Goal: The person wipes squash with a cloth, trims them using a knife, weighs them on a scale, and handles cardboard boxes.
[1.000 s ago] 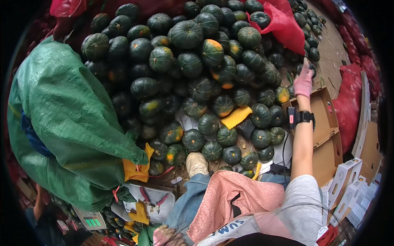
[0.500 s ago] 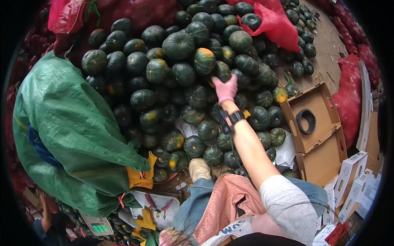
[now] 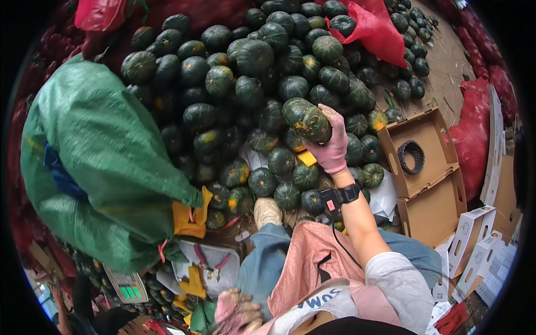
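Observation:
My right hand [image 3: 330, 142], in a pink glove, is closed around a dark green pumpkin [image 3: 306, 120] with tan scars on its skin. The pumpkin is held above the heap of green pumpkins [image 3: 255, 57], some with orange patches. A dark band with a small box and cable is strapped to my right wrist. At the bottom edge, my left hand [image 3: 237, 314] wears a dirty pink glove; its fingers look loosely stretched out, with nothing visible in them. Near it lies a grey tray [image 3: 226, 283] with red-handled pliers or cutters [image 3: 202, 258].
An open cardboard box [image 3: 430, 215] at right holds a dark ring-shaped roll [image 3: 410, 157]. White cartons [image 3: 472, 234] stand beyond it. A large green sack [image 3: 106, 162] fills the left, above a scale display [image 3: 129, 291]. Red mesh sacks [image 3: 472, 134] line the edges. Another person's arm [image 3: 60, 310] shows lower left.
My right hand has lifted a pumpkin from the heap and drawn it nearer to me, turning the wrist. My left hand has come further into view at the bottom.

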Motion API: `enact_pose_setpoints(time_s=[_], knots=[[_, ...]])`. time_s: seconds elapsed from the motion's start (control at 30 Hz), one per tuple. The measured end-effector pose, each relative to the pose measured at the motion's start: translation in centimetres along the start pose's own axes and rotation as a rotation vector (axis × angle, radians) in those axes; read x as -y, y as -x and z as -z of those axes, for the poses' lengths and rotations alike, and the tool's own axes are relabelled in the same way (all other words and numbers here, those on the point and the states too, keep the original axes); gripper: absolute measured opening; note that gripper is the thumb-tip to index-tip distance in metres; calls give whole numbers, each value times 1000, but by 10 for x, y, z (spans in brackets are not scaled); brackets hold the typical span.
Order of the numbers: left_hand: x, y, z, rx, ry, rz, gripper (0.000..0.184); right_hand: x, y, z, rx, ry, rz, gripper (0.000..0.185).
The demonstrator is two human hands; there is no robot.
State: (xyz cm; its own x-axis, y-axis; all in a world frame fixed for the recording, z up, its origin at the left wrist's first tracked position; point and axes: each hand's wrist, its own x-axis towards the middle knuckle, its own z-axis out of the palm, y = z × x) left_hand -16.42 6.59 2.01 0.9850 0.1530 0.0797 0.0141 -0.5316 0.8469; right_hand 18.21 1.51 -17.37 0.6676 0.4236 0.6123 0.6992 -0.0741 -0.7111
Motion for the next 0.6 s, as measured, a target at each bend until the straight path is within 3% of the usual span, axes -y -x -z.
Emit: enact_pose_setpoints(time_s=[0.23, 0.37, 0.47, 0.53, 0.6], knots=[[-22, 5, -21, -159, -54, -71, 30, 108, 19, 70, 77, -96, 50, 64], [-38, 16, -29, -248, -176, -31, 32, 159, 50, 108, 91, -180, -97, 62], [-68, 23, -40, -183, -778, 35, 47, 178, 85, 132, 147, -522, -360, 62], [-83, 27, -56, -293, -612, 28, 53, 189, 107, 144, 192, -871, -603, 63], [-86, 25, -82, -411, -292, 36, 64, 184, 139, 149, 192, -821, -539, 64]])
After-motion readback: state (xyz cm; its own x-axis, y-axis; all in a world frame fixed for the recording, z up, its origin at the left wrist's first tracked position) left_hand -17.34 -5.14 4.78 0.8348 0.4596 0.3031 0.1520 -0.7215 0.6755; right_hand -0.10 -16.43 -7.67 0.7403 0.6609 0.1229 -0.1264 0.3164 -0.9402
